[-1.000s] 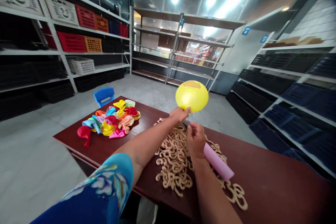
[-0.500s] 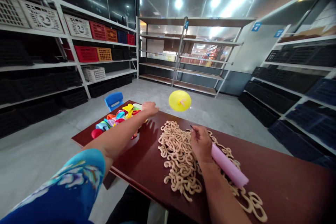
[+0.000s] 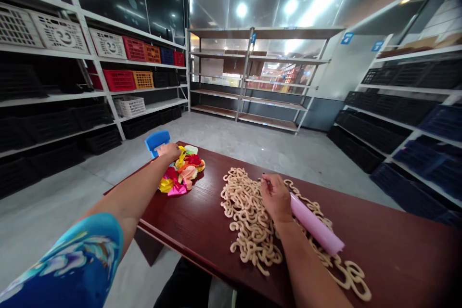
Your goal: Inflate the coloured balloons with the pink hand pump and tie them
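Note:
My left hand point(image 3: 169, 150) reaches across the dark red table point(image 3: 378, 245) to the far side of a pile of limp, coloured balloons point(image 3: 184, 173). Its fingers curl down into the pile, and what they grip is hidden. My right hand point(image 3: 276, 198) is closed round a pink tube-shaped pump point(image 3: 314, 226) with a thin dark tip point(image 3: 264, 179), held just above a heap of beige curled clips point(image 3: 249, 221). No blown-up balloon is in view.
A blue chair point(image 3: 158, 139) stands behind the table's far left corner. White shelves with red, orange and white crates point(image 3: 119, 79) line the left wall, dark bins point(image 3: 393, 130) the right. Grey floor lies beyond the table.
My left hand let go of the inflated yellow balloon, which floated away and is gone from view. The hand swung left onto the balloon pile. My right hand stayed put with the pump.

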Available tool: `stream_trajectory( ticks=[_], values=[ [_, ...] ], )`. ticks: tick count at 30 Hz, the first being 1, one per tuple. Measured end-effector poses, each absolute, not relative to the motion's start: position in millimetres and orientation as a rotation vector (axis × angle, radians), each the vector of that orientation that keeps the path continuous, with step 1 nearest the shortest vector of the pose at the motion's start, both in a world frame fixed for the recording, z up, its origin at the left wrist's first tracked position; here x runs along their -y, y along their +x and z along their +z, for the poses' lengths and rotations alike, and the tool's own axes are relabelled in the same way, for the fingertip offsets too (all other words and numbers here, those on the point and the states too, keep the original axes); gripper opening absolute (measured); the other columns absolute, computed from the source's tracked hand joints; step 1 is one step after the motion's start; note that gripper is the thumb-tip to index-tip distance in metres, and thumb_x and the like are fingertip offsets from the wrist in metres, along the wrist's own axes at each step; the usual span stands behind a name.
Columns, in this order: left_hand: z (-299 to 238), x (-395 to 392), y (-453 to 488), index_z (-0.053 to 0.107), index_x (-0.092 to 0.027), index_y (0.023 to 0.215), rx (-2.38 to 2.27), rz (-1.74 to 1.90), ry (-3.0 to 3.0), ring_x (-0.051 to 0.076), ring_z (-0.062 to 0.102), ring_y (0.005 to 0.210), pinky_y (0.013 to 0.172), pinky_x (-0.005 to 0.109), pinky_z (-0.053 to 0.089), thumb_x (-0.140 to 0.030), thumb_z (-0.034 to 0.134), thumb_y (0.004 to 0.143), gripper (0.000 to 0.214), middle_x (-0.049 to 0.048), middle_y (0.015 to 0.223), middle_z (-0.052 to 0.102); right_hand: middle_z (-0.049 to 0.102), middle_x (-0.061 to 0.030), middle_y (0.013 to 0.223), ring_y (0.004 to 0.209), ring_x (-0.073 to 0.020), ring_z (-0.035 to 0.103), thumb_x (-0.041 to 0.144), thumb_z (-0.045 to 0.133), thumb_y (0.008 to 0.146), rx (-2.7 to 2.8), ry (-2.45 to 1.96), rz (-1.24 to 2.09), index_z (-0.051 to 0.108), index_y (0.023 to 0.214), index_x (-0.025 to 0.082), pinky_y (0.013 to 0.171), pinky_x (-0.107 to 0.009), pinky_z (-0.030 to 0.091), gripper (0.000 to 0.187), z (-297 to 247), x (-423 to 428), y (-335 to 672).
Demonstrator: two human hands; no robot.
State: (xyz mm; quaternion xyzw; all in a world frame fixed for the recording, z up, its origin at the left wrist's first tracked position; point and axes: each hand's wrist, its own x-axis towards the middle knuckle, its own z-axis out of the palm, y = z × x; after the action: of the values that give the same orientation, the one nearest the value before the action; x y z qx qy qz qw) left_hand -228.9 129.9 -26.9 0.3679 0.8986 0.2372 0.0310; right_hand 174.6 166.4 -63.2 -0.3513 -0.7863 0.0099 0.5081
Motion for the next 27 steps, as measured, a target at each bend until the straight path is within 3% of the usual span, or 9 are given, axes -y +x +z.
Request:
stream_trajectory(
  ticks=[4,8,13,18,21,27],
  values=[
    [-5,-125,-217,0.069,-0.020,0.089,-2.869,0.739,1.237,0.030,0.056,0.092,0.074,0.036,0.040,-0.039,0.054,0.070,0.031,0.0128,0.093,0.065,0.058,-0.0028,0.084,0.078,-0.0138,0.055,0.021,0.045,0.081,1.903,-0.848,0.028,0.055,0.089,0.020,0.071,-0.026,0.046,0.013,-63,-166,175],
    [27,-126,-187,0.068,-0.019,0.086,-2.622,0.971,1.491,0.019,0.059,0.072,0.062,0.026,0.041,-0.043,0.049,0.073,0.033,0.0068,0.080,0.067,0.058,-0.0031,0.085,0.080,-0.0140,0.056,0.023,0.044,0.082,1.917,-0.815,0.054,0.056,0.090,0.020,0.074,-0.027,0.046,0.014,-60,-163,172],
    [44,-130,-125,0.065,-0.016,0.078,-2.080,1.258,1.582,0.015,0.059,0.063,0.057,0.023,0.043,-0.040,0.058,0.069,0.026,0.0044,0.069,0.065,0.060,-0.0045,0.088,0.082,-0.0143,0.056,0.028,0.044,0.084,1.934,-0.772,0.134,0.057,0.094,0.020,0.076,-0.028,0.045,0.018,-55,-157,171],
    [36,-130,-49,0.061,-0.014,0.074,-1.522,1.412,1.372,0.012,0.058,0.061,0.055,0.023,0.046,-0.035,0.064,0.067,0.022,0.0052,0.071,0.064,0.063,-0.0043,0.086,0.069,-0.0129,0.057,0.039,0.050,0.080,2.054,-0.776,0.339,0.057,0.098,0.020,0.069,-0.026,0.046,0.027,-52,-148,171],
    [23,-135,-14,0.061,-0.014,0.071,-1.455,1.442,1.276,0.011,0.055,0.057,0.051,0.022,0.044,-0.034,0.065,0.065,0.022,0.0038,0.067,0.062,0.065,-0.0022,0.084,0.068,-0.0128,0.059,0.041,0.055,0.075,2.080,-0.796,0.480,0.055,0.098,0.021,0.064,-0.024,0.046,0.030,-54,-143,165],
    [0,-148,14,0.061,-0.013,0.071,-1.424,1.443,1.174,0.009,0.051,0.051,0.047,0.021,0.043,-0.033,0.065,0.064,0.022,0.0013,0.065,0.059,0.065,0.0001,0.076,0.065,-0.0118,0.059,0.036,0.042,0.083,1.899,-0.939,0.537,0.056,0.088,0.021,0.065,-0.024,0.045,0.021,-58,-143,156]
  ],
)
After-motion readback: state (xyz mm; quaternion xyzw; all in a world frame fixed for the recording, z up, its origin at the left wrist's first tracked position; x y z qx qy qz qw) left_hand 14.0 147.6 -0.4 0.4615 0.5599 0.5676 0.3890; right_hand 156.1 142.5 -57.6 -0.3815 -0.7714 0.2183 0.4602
